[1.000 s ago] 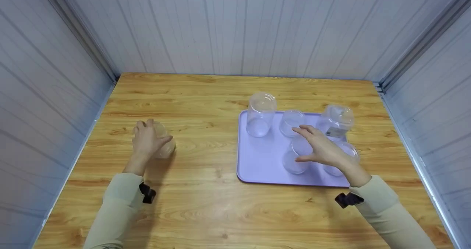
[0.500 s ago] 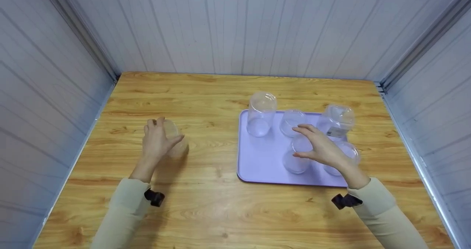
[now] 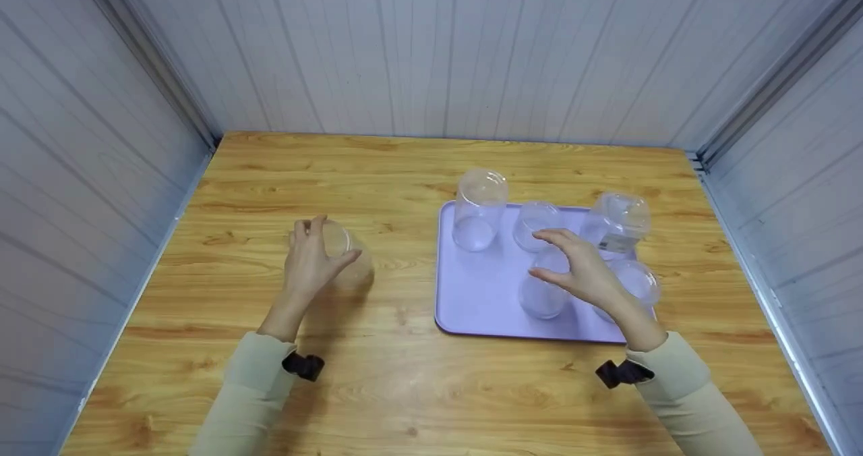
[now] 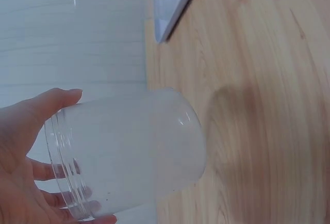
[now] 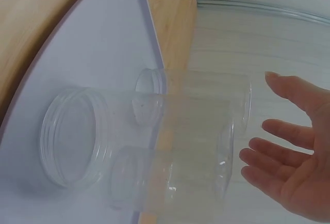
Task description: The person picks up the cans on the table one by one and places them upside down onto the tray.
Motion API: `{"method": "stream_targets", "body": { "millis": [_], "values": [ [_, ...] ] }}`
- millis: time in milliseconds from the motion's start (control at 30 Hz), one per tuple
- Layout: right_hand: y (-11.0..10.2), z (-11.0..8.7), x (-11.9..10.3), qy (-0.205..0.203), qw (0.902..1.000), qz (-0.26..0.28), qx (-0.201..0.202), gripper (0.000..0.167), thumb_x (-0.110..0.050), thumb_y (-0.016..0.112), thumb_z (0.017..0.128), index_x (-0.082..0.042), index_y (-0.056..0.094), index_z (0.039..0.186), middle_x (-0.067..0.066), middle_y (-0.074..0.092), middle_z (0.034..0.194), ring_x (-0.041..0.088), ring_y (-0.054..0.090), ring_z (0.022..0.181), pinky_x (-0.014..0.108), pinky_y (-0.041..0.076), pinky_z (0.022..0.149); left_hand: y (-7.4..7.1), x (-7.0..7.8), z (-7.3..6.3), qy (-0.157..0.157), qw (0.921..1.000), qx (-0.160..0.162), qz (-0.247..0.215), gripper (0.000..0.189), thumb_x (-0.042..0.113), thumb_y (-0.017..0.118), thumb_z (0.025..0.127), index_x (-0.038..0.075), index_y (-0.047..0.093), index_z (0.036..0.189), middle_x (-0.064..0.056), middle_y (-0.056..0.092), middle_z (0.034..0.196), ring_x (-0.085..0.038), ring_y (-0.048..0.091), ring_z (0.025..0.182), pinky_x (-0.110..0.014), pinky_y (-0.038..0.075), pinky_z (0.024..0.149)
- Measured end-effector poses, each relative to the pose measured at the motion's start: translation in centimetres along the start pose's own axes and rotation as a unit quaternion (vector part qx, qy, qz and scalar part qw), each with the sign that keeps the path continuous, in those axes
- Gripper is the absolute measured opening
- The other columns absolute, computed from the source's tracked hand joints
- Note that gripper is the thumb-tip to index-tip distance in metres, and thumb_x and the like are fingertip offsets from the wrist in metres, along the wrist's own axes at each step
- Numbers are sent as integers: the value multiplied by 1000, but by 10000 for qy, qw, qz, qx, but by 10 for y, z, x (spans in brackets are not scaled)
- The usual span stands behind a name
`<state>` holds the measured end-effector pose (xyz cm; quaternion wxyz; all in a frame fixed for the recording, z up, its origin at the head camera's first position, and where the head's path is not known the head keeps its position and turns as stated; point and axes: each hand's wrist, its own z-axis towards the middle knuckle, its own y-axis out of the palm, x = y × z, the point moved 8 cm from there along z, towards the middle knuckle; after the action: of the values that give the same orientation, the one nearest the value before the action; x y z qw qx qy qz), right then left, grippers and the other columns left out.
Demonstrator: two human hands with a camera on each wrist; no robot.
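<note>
My left hand (image 3: pixel 312 264) grips a clear plastic jar (image 4: pixel 124 152) around its threaded mouth, thumb on one side and fingers on the other. The jar's base points down at the table, where its shadow falls. My right hand (image 3: pixel 586 270) hovers over the purple tray (image 3: pixel 472 301), fingers spread and holding nothing. Right below it stands another clear jar (image 3: pixel 543 299), mouth down on the tray; in the right wrist view its threaded ring (image 5: pixel 67 136) rests on the tray surface and the fingertips are near its base.
More clear jars share the tray: a tall jar (image 3: pixel 480 206) at back left, a jar (image 3: pixel 536 216) beside it, a labelled jar (image 3: pixel 617 220) at back right and a jar (image 3: pixel 637 282) at front right. Panelled walls (image 3: pixel 418 51) enclose the wooden table (image 3: pixel 398 375).
My left hand has carried its jar to the right, toward the tray. The right hand has shifted slightly left above the tray; the jars there stand where they were.
</note>
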<state>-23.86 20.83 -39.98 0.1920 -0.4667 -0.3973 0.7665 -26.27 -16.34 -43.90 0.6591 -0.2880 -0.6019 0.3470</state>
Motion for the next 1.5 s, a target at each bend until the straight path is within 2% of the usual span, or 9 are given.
{"method": "stream_targets", "body": {
  "millis": [167,367,533,733,1067,1300,1500],
  "values": [
    [0,-1,1,160,9993,250,234,47,-16,72,74,0,55,116,13,56,112,26,52,99,40,46,81,5,11,1,62,9997,22,-225,81,41,71,71,-3,36,129,-26,34,119,-40,35,108,-49,45,71],
    [1,-2,2,254,9951,773,558,44,-12,72,74,-1,57,114,11,57,110,23,55,96,35,48,79,14,19,0,57,9988,-28,-477,81,42,71,71,0,36,130,-22,34,119,-36,34,110,-48,44,74],
    [1,-3,-5,303,9894,1152,831,44,-5,71,73,2,56,113,14,57,110,27,56,95,35,48,78,20,23,-3,4,9977,-68,-674,81,42,70,71,2,34,132,-20,33,120,-35,34,110,-49,43,77],
    [-6,-3,-32,161,9829,1476,1093,43,6,68,72,11,52,112,24,56,108,36,56,92,45,48,76,25,28,-7,58,9954,52,-954,82,42,71,70,1,35,132,-19,35,119,-34,36,109,-48,39,85],
    [-1,-6,-36,333,9709,1860,1473,48,6,66,74,10,48,117,23,52,113,34,55,95,45,46,79,32,37,-15,142,9880,411,-1480,80,40,72,70,0,37,130,-17,39,117,-29,39,109,-43,34,93],
    [8,-7,-38,334,9649,2087,1560,54,3,67,74,10,43,122,24,48,117,39,52,99,45,46,81,38,46,-20,267,9827,581,-1736,79,38,73,69,-1,39,129,-17,42,114,-32,42,107,-41,35,93],
    [13,-8,-40,313,9595,2333,1550,58,4,68,74,10,40,124,24,46,119,38,50,102,47,44,83,42,50,-24,146,9799,537,-1914,80,47,69,71,3,39,130,-14,41,119,-29,41,107,-41,36,89]
  ]
}}
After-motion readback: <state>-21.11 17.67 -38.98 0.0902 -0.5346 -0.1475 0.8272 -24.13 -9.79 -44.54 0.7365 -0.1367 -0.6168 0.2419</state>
